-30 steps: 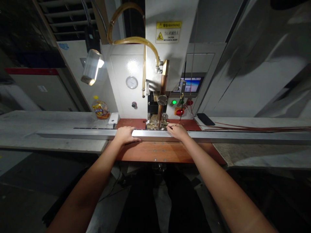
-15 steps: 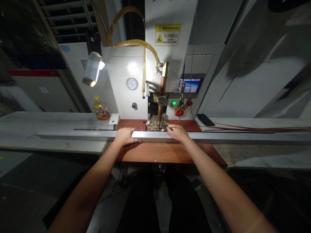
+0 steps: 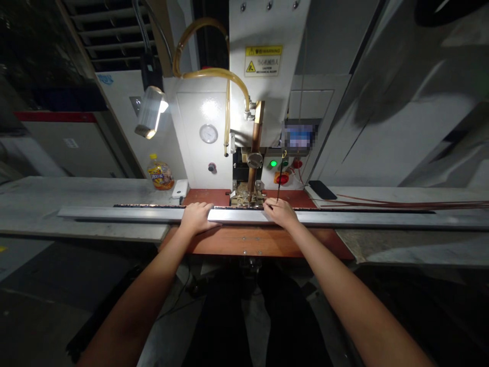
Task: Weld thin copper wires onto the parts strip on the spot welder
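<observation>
A long silver metal bar (image 3: 237,216) with a square-edged profile lies left to right across the worktop. My left hand (image 3: 197,217) is closed around it, fingers over the top and thumb along the near side. Along its far edge runs a thin dark, copper-flecked strip (image 3: 148,206). My right hand (image 3: 281,211) rests at the bar's far edge, fingertips pinched together just right of the brass-coloured machine fixture (image 3: 246,194); what they hold is too small to make out. A slim dark rod (image 3: 280,176) rises behind this hand. Above the fixture stands a copper-coloured machine column (image 3: 256,132).
A lamp (image 3: 151,112) and a yellow-capped bottle (image 3: 160,173) are at left, beside a small white box (image 3: 180,189). At right are a black phone-like slab (image 3: 323,190), thin copper-coloured rods (image 3: 401,203) and a red switch (image 3: 281,178). A reddish-brown board (image 3: 229,241) forms the front edge.
My view has shifted slightly, and more of the strip shows along the bar's far left edge. Both hands stay in nearly the same places.
</observation>
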A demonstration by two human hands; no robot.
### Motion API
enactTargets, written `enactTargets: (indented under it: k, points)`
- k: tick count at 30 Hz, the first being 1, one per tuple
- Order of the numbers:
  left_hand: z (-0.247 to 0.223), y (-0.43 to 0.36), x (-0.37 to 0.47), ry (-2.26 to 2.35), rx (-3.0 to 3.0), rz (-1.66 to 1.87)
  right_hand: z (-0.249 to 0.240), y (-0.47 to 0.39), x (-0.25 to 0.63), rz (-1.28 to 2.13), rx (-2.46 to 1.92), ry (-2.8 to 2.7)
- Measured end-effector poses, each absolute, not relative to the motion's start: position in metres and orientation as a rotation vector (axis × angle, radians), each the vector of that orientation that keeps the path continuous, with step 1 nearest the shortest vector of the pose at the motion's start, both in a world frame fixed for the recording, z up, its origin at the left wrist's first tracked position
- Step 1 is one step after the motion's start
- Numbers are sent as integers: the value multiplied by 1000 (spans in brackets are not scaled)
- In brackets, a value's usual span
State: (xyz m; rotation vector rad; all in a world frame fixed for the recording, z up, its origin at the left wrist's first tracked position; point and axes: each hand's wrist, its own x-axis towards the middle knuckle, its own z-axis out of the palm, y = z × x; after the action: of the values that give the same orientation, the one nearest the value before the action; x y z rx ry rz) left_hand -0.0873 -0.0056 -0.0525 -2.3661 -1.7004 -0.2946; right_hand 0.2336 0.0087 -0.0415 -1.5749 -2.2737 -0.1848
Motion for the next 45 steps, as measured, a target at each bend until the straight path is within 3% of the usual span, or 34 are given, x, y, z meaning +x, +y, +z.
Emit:
enactTargets:
  k: [45]
  points:
    - [-62,-2,-82,-1587,-2360,-424,-51,15,247,-275,-1399,-2236]
